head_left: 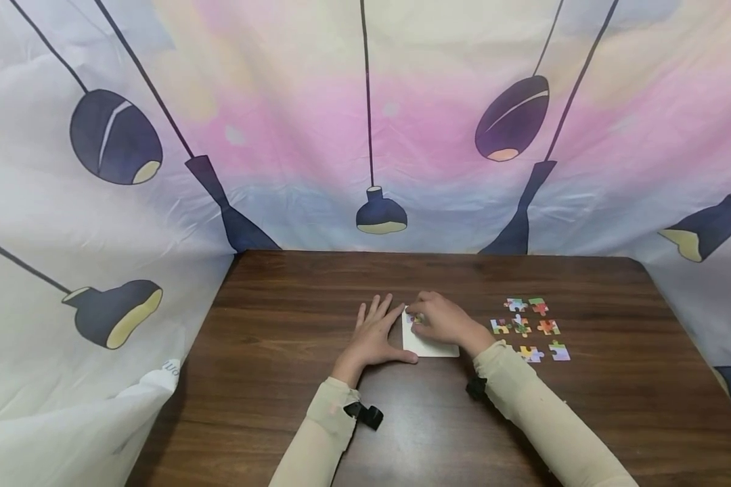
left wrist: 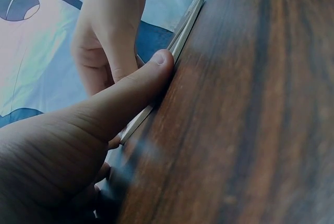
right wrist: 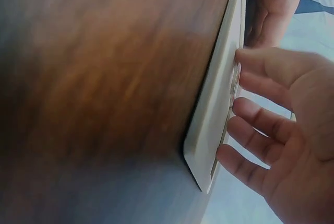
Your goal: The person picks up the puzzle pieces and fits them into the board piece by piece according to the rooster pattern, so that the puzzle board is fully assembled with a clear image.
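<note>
A small white puzzle board (head_left: pixel 432 349) lies on the table, a colourful jigsaw piece (head_left: pixel 413 317) in its far left corner. My left hand (head_left: pixel 373 339) rests at the board's left side with fingers spread straight, its thumb along the near edge; in the left wrist view that thumb (left wrist: pixel 141 75) lies against the board's rim. Over the board, my right hand (head_left: pixel 441 319) bends its fingers down, thumb and fingertips at the piece. The right wrist view has these fingertips (right wrist: pixel 245 107) on the board's surface, with the piece mostly hidden among them.
Several loose jigsaw pieces (head_left: pixel 548 327) lie spread in rough rows right of the board, some partly behind the right sleeve (head_left: pixel 505 372). The brown wooden table (head_left: pixel 292 297) ends at a cloth backdrop (head_left: pixel 304 216) printed with lamps.
</note>
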Motion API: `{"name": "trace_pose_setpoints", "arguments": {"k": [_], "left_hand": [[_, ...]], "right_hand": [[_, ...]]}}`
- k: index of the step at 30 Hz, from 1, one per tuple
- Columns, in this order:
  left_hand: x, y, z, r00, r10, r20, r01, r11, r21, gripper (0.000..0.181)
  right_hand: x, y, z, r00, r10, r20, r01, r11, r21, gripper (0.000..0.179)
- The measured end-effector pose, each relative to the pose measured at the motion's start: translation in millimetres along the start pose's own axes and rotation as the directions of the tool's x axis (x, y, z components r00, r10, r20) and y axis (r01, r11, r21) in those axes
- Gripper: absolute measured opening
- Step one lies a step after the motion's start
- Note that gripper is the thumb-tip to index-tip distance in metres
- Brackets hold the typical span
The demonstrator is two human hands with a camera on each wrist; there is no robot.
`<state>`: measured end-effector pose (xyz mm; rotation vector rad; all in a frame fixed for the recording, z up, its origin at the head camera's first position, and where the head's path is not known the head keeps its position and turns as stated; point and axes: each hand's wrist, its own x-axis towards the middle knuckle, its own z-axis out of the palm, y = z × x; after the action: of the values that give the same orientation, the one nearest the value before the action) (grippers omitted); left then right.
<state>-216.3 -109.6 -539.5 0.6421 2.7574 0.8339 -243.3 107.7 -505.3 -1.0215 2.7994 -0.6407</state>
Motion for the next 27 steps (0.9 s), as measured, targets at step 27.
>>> {"name": "trace_pose_setpoints", "arguments": {"k": [27], "left_hand": [[-0.6,2.3,-1.2,1.0,0.0,-0.005,0.0,1.0,0.004,0.12]], "right_hand": [[-90.8,81.7,-70.5,0.95,0.283,-0.134,-0.187,0.857,0.481,0.057]]}}
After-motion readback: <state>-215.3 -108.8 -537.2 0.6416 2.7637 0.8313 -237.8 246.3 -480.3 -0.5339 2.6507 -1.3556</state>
